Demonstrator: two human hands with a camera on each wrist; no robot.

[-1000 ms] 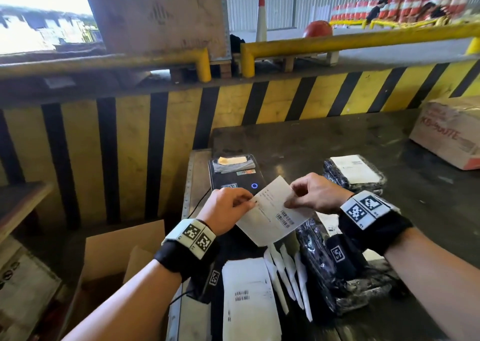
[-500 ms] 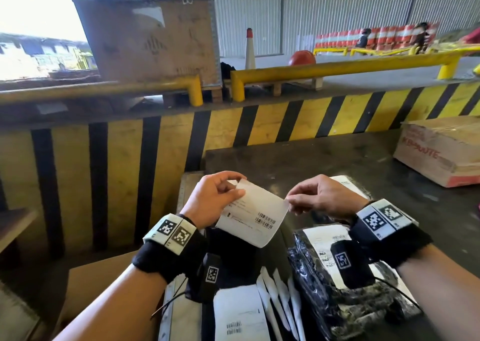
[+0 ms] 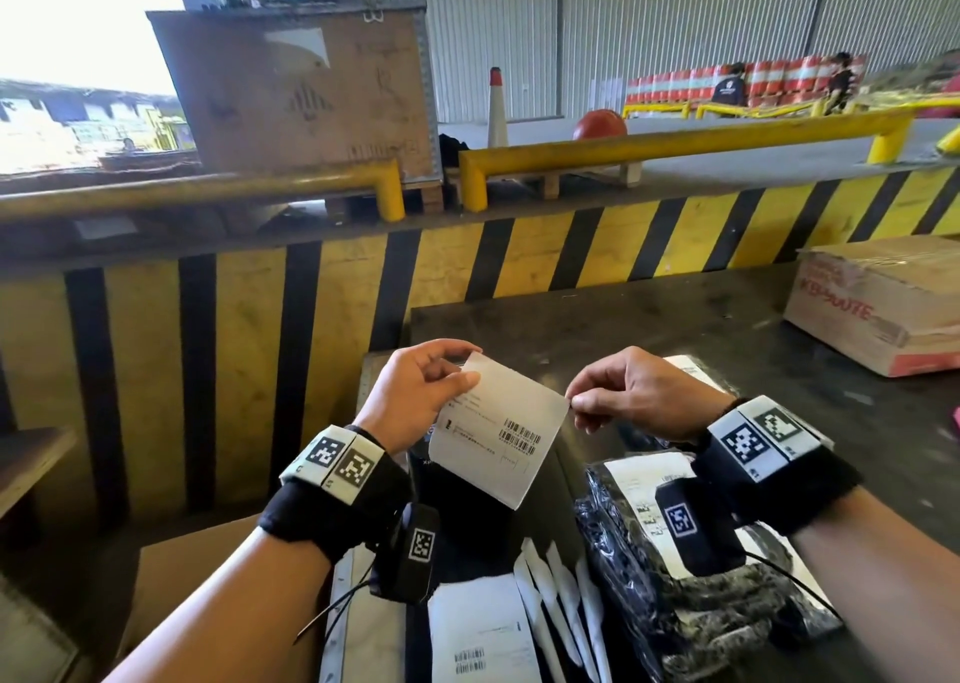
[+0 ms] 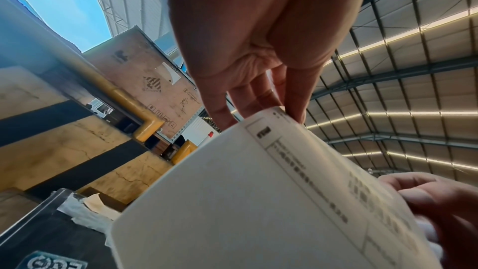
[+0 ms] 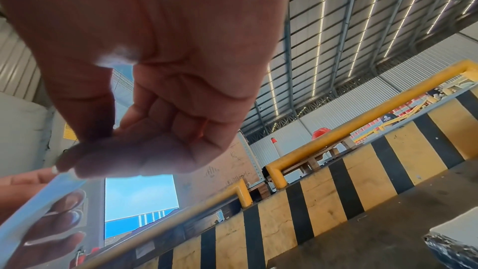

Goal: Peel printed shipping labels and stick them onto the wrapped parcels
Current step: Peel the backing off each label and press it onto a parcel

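Fingers [image 3: 457, 378] of the left hand [image 3: 415, 396] curl over the upper left corner of the shipping label [image 3: 501, 430], thumb on its printed face and the others behind it; in the left wrist view the same fingers [image 4: 258, 97] close on the sheet's far edge. The right hand [image 3: 639, 391] pinches the label's right corner between thumb and forefinger, the remaining fingers folded into the palm, as the right wrist view also shows [image 5: 165, 130].

The label hangs in mid-air at the centre of the head view, barcode toward the lower right, above a dark metal table [image 3: 675, 329]. In the lower right lies a black wrapped parcel [image 3: 675, 625] with a white label already on it. Loose white backing strips [image 3: 545, 594] and another printed sheet [image 3: 483, 635] lie at the bottom centre. A taped cardboard box [image 3: 883, 308] sits at the right edge of the table.

Behind the table runs a yellow-and-black striped barrier [image 3: 363, 287] topped by yellow rails [image 3: 675, 149]. A large plywood crate [image 3: 301, 89] stands in the upper left, a traffic cone [image 3: 497, 108] beside it, and corrugated warehouse walls fill the upper right.

Both forearms rise from the bottom corners, wrists banded in black with square markers.
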